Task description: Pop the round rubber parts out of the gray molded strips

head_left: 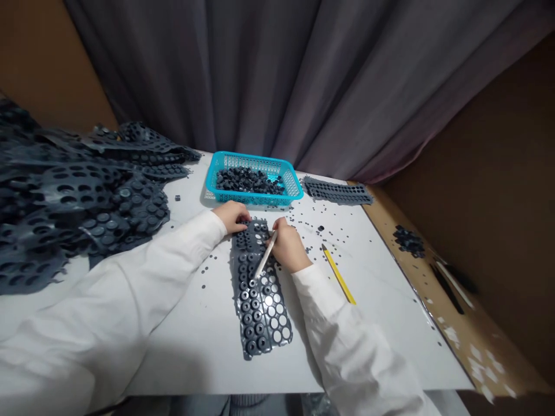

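Note:
A dark grey moulded rubber sheet (248, 302) lies lengthwise in front of me, with rows of round ring-shaped parts on its left and round holes showing white on its right. My left hand (233, 217) is at the sheet's far left edge, its fingers curled onto the rubber. In my right hand (288, 247) is a white pen-like stick (265, 254), gripped between thumb and fingers and slanting down towards the sheet's middle. Parts of the right fingers are hidden behind the hand. Small dark round bits (203, 286) are scattered on the white tabletop (186, 346) around the sheet.
Beyond my hands stands a turquoise basket (254, 200) holding many small dark parts. A yellow pen-like tool (339, 274) lies to the right. Another rubber sheet (338, 191) is at the back right. Piled sheets (78, 190) fill the left; a cardboard strip (455, 323) borders the right.

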The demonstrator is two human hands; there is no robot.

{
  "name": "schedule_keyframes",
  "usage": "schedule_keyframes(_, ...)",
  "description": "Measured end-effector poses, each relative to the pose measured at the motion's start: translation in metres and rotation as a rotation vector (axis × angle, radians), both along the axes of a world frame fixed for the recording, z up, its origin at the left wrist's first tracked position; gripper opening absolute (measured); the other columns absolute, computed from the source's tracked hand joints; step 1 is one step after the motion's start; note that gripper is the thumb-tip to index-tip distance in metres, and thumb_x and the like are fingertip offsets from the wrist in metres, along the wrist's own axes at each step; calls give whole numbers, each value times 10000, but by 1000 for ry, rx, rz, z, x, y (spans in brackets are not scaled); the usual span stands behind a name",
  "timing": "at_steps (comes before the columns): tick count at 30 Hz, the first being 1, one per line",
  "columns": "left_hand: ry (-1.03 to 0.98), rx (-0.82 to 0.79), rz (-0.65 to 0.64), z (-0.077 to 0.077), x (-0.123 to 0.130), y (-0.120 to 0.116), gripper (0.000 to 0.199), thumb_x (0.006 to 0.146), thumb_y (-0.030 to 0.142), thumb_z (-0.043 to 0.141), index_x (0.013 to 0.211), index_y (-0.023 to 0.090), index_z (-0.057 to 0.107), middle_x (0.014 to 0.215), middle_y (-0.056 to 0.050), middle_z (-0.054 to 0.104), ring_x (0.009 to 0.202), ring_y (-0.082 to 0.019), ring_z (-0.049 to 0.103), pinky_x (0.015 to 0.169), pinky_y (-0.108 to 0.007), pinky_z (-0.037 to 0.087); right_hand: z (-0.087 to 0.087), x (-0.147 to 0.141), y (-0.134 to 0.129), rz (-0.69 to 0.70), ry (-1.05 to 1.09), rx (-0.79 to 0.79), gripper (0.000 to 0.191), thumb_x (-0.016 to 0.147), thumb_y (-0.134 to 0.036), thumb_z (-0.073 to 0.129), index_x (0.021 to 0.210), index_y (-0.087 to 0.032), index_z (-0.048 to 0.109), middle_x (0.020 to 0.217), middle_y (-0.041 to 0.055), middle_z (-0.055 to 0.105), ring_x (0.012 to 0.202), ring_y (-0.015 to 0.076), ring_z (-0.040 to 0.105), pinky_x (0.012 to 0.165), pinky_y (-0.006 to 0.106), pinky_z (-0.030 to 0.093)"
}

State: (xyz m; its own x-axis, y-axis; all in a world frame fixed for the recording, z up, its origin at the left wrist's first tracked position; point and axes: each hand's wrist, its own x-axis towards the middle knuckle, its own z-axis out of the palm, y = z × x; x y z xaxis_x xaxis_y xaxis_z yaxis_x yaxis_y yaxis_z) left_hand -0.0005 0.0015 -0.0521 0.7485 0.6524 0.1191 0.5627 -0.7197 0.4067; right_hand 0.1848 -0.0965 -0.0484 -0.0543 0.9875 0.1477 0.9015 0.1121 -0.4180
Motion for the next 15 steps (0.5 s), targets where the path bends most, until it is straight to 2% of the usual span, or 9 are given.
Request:
schedule_keyframes(3, -7, 24, 12, -1, 8, -3, 198, 687, 172, 617, 858, 140, 711, 778, -55, 657, 716, -157, 598, 676, -240, 450, 9, 9, 6, -35, 129, 32, 143, 736, -224, 534, 860, -191, 472, 650, 38, 575, 606, 199, 531, 601, 289, 344)
schedule_keyframes(4, -8, 27, 22, -1, 10, -3, 192, 690, 168, 610, 852, 140, 710, 783, -57, 658, 729, -162, 600, 687, -245, 452, 12, 11, 11, -32, 237, 58, 106, 782, -277, 496, 847, -195, 477, 642, 29, 568, 608, 192, 529, 610, 288, 351)
schedule_keyframes(6, -11, 30, 47, -1, 11, -3, 189, 682, 154, 603, 838, 139, 708, 778, -56, 657, 719, -164, 596, 686, -251, 454, 12, 10, 25, 2, 502, 76, 189, 853, -350, 376, 852, -199, 490, 615, 6, 548, 601, 174, 520, 611, 280, 366)
schedule_keyframes(9, -34, 32, 89, -3, 9, -3, 193, 659, 142, 601, 823, 126, 702, 756, -57, 651, 680, -160, 586, 669, -256, 459, 2, 0, 43, 69, 788, 13, 232, 850, -331, 316, 912, -207, 503, 554, -43, 466, 550, 153, 467, 563, 257, 359)
schedule_keyframes(13, -66, 17, 144, -7, 7, -5, 194, 649, 162, 609, 813, 119, 703, 710, -45, 643, 609, -145, 571, 621, -250, 464, -21, -12, 48, -6, 863, 92, 115, 783, -270, 391, 735, -220, 484, 560, -58, 440, 560, 135, 449, 571, 240, 363)
schedule_keyframes(15, -80, 10, 168, -9, 7, -6, 205, 647, 166, 604, 819, 119, 705, 708, -43, 641, 594, -141, 567, 606, -247, 465, -29, -14, 45, 1, 862, 92, 96, 758, -254, 421, 674, -220, 453, 554, -61, 461, 560, 132, 461, 576, 238, 374)
